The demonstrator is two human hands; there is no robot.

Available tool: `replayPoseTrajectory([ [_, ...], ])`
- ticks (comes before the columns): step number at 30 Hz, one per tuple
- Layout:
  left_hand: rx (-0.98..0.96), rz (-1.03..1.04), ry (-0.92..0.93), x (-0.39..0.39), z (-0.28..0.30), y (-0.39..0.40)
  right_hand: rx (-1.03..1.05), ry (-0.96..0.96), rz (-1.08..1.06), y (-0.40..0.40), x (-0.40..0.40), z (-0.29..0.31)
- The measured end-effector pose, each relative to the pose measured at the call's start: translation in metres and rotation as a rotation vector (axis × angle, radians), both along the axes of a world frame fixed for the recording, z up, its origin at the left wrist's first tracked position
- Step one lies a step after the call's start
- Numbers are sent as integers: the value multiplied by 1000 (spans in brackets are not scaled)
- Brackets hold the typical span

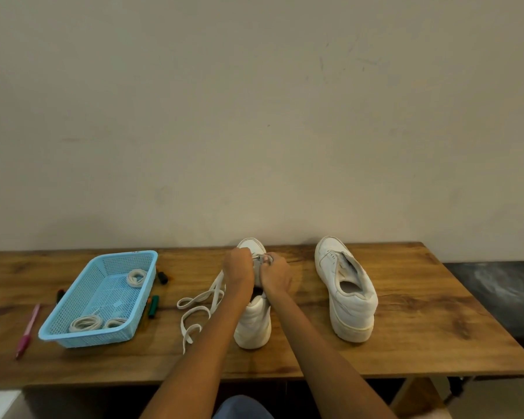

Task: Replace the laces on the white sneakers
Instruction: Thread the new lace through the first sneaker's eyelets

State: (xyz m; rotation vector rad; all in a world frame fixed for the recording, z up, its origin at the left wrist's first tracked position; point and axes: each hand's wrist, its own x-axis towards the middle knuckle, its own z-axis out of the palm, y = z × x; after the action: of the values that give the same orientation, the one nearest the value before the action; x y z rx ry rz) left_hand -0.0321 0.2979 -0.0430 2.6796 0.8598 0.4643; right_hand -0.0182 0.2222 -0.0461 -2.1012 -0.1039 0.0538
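On the wooden table (406,334), the left hand (238,272) and right hand (276,275) both pinch a white lace (195,313) over the near sneaker (253,322). The lace trails left of that sneaker. The other sneaker (347,288) stands to its right, the blue basket (73,334) well left.
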Motion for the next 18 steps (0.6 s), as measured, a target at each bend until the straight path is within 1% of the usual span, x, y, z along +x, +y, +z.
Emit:
replayPoseTrajectory([
  [13, 138, -43, 88, -2, 2, -4, -10, -11, 12, -1, 0, -1],
  [18, 227, 5, 114, -2, -1, -7, 8, -1, 17, 1, 1, -3],
])
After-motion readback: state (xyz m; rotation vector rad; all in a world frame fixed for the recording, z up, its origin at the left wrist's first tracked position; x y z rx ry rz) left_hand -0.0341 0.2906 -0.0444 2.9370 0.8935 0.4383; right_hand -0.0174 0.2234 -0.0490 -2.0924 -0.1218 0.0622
